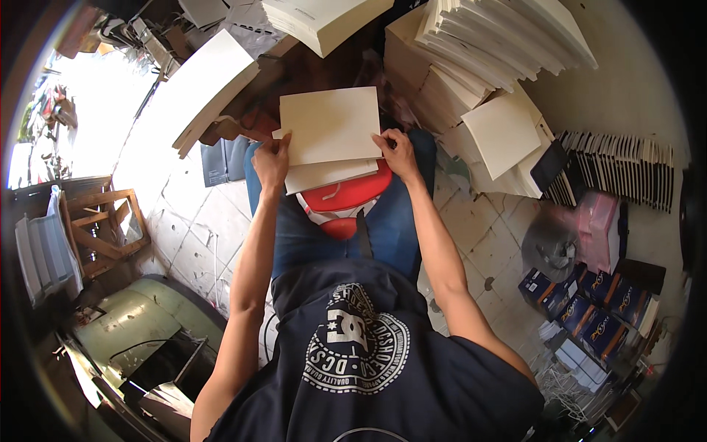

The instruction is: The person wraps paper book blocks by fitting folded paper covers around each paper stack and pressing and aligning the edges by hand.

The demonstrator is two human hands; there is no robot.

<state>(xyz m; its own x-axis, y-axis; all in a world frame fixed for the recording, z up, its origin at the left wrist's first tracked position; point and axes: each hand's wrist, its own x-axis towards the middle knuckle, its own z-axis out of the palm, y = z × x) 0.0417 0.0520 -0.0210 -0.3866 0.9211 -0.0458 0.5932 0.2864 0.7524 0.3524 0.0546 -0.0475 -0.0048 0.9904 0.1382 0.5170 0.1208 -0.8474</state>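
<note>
A cream paper sheet, blank on top, is stretched between my two hands above my lap. My left hand pinches its left edge near the lower corner. On the opposite edge, my right hand grips with thumb and fingers. Just under this sheet, more cream paper sticks out toward me at a slight angle; whether it is loose or part of one bundle I cannot tell. Beneath lies a red and white item across my thighs.
Stacks of cream paper stand at the far left, far middle and far right. Dark-covered books line the right wall. Dark blue boxes sit lower right. A wooden frame and a green rounded object are at left.
</note>
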